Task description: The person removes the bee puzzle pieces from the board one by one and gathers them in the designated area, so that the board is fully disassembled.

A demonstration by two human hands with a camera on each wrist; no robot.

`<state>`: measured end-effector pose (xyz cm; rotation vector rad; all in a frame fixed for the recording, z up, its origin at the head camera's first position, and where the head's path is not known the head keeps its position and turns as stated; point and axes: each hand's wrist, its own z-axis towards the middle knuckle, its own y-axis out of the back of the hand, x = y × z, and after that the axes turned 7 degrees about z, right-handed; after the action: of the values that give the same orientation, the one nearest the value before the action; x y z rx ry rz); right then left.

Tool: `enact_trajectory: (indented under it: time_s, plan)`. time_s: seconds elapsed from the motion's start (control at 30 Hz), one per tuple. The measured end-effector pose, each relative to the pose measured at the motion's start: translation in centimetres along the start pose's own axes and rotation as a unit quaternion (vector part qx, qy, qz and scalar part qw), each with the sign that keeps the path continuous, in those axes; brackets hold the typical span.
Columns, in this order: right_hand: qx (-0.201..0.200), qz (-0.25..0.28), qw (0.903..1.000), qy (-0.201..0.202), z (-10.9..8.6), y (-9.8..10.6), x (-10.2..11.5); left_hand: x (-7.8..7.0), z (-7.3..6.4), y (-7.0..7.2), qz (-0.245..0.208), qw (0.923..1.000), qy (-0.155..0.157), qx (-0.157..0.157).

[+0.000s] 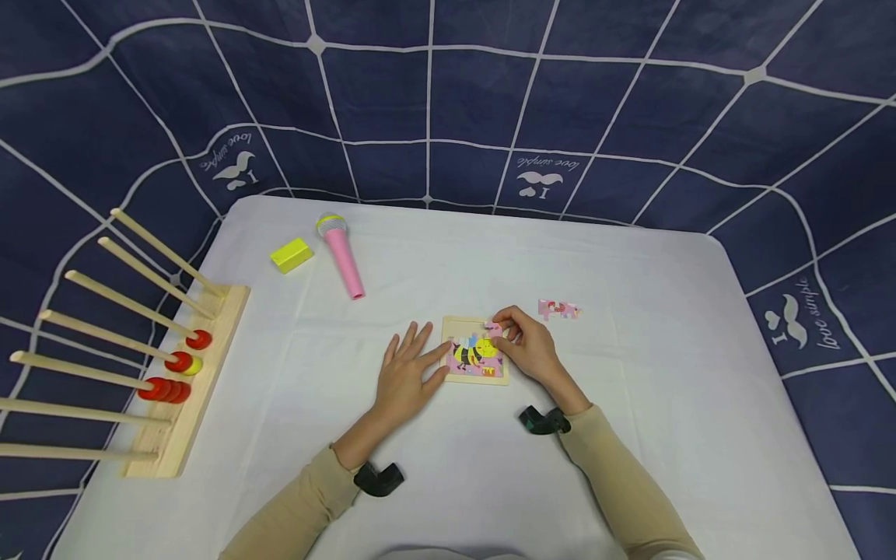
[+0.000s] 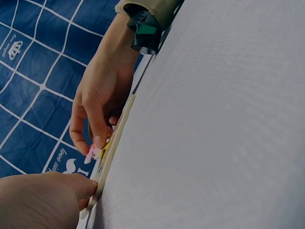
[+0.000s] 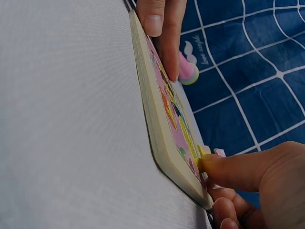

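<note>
A person is working at a small wooden jigsaw puzzle tray (image 1: 476, 359) lying flat near the middle of a white table (image 1: 672, 435), with a bee picture showing on its pink face. The left hand (image 1: 406, 376) is lying flat beside the tray's left edge, its fingers straight and spread, the fingertips (image 3: 157, 21) touching the frame and steadying it. The right hand (image 1: 528, 348) is hovering over the tray's far right corner, its thumb and forefinger curled and pinching a small pink puzzle piece (image 1: 494, 329) that is sitting at or just above the board's surface; the wrist views are showing it at the frame's edge, though whether it is seated in its slot I cannot tell. Another loose pink piece (image 1: 559, 309) is lying on the table just beyond the right hand. The piece looks thin, stiff and very light, so a fingertip pinch at its edges should be enough, while the tray seems liable to slide on the smooth cloth unless it is being held down. Farther left are lying a pink toy microphone (image 1: 342, 255), a yellow block (image 1: 291, 254) and a wooden peg rack (image 1: 189, 373) carrying red rings
</note>
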<state>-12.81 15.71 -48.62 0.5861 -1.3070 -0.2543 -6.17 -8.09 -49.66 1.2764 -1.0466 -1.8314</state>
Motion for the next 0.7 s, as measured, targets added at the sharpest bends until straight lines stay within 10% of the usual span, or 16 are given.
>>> enact_trajectory:
  time_s: [0.7]
  plan:
    - [-0.078, 0.183, 0.9755, -0.094, 0.6, 4.2, 1.0, 0.1, 0.0, -0.1, 0.001, 1.0, 0.001, -0.003]
